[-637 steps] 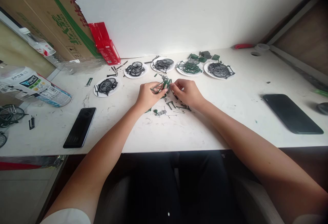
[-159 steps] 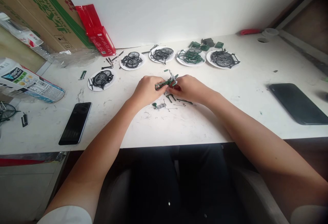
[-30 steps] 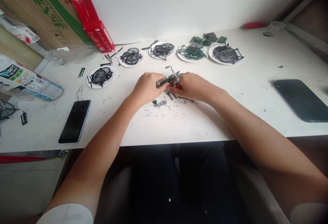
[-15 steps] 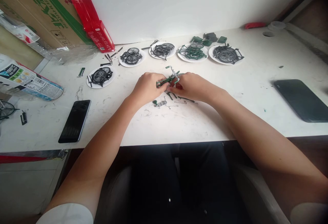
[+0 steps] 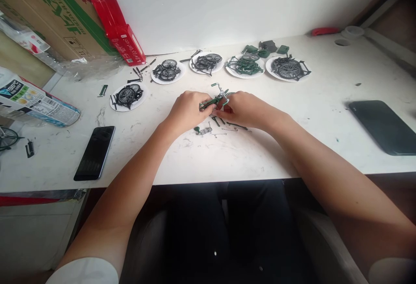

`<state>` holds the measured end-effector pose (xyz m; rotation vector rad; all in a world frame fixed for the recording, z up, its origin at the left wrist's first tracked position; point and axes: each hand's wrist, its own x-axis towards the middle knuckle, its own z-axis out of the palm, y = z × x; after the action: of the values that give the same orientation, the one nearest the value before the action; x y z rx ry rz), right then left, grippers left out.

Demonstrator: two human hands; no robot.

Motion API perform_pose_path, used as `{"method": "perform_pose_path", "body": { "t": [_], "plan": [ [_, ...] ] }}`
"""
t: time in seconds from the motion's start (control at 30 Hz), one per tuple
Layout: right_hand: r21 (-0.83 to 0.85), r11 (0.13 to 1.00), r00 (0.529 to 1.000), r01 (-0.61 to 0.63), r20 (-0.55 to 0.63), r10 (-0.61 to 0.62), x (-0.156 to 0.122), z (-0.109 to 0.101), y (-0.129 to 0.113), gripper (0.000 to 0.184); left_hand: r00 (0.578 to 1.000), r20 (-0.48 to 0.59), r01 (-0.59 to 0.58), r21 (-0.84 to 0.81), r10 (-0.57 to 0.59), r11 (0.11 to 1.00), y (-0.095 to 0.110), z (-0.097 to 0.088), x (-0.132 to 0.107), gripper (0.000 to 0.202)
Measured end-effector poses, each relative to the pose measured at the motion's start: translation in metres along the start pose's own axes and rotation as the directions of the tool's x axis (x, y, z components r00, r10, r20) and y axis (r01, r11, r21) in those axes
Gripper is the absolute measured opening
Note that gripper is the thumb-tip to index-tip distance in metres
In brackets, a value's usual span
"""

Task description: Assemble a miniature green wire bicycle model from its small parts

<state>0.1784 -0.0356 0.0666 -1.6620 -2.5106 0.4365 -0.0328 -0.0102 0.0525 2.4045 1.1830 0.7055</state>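
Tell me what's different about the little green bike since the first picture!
The little green bike has been turned: its handlebars were above the left hand and have moved right, now next to the right hand. I can't see anything let go; the left hand holds the bike both times. The wire rack, paper plates and red box stayed put; only the camera shifted.

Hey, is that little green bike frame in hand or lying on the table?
In hand: the left hand grips the green bike frame, with the right hand close beside its handlebars.
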Motion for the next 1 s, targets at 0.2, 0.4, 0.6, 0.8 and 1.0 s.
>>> {"method": "perform_pose_path", "body": {
  "t": [0.2, 0.4, 0.6, 0.8, 1.0],
  "plan": [
    [0.002, 1.0, 1.0, -0.002, 0.009, 0.002, -0.0005, -0.0012, -0.0008, 0.044, 1.0, -0.004, -0.017, 0.002, 0.017, 1.0, -0.0024, 0.0011, 0.0005, 0.022],
    [-0.001, 1.0, 1.0, 0.007, 0.004, -0.007, -0.0004, -0.001, -0.0004, 0.044, 1.0, -0.003, -0.01, -0.005, 0.01, 1.0, -0.002, 0.0007, -0.0001, 0.023],
    [-0.001, 1.0, 1.0, -0.008, 0.015, 0.008, -0.0009, -0.0019, -0.0019, 0.042, 1.0, -0.003, -0.014, -0.007, 0.014, 1.0, -0.0021, 0.001, -0.0003, 0.022],
    [-0.007, 1.0, 1.0, -0.008, 0.009, 0.008, -0.0006, -0.0009, -0.0006, 0.043, 1.0, -0.006, -0.011, -0.012, 0.011, 1.0, -0.0019, 0.001, -0.0001, 0.023],
    [-0.015, 1.0, 1.0, 0.003, 0.006, -0.003, -0.0003, -0.0004, 0.0003, 0.043, 1.0, -0.003, -0.013, -0.011, 0.013, 1.0, -0.0018, 0.0007, -0.0002, 0.021]
  ]
}}
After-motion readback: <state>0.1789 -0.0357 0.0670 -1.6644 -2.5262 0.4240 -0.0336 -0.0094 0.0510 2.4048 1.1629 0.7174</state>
